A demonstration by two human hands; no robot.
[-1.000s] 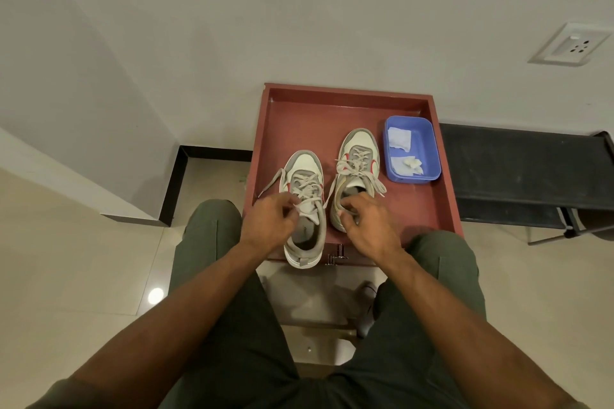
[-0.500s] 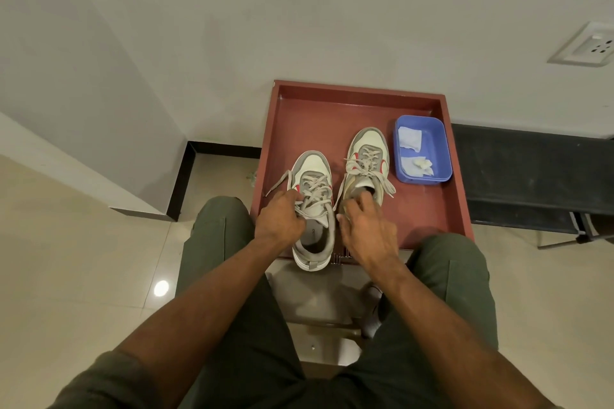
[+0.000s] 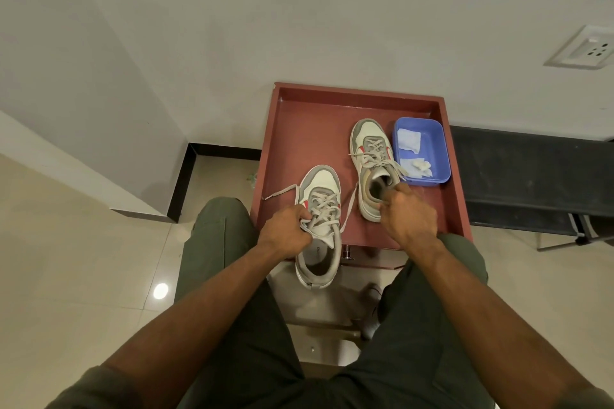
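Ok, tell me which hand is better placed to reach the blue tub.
Right: the right hand grips the far sneaker beside the blue tub; the left hand grips the near sneaker, farther off.

cam: I've got one feed, head-worn wide-angle | pose: looks forward and steeply down over the seated wearer's lap (image 3: 252, 342) | range: close, left hand (image 3: 285, 232) and right hand (image 3: 410, 219) sit mid-frame | far edge: red tray (image 3: 299, 129) up against the wall (image 3: 299, 10)

I see a tray (image 3: 309, 143) at twelve, a tub (image 3: 443, 156) with two cloths (image 3: 409, 139) at its two o'clock, a bench (image 3: 531, 169) at three, a wall socket (image 3: 584, 51) beyond at two.
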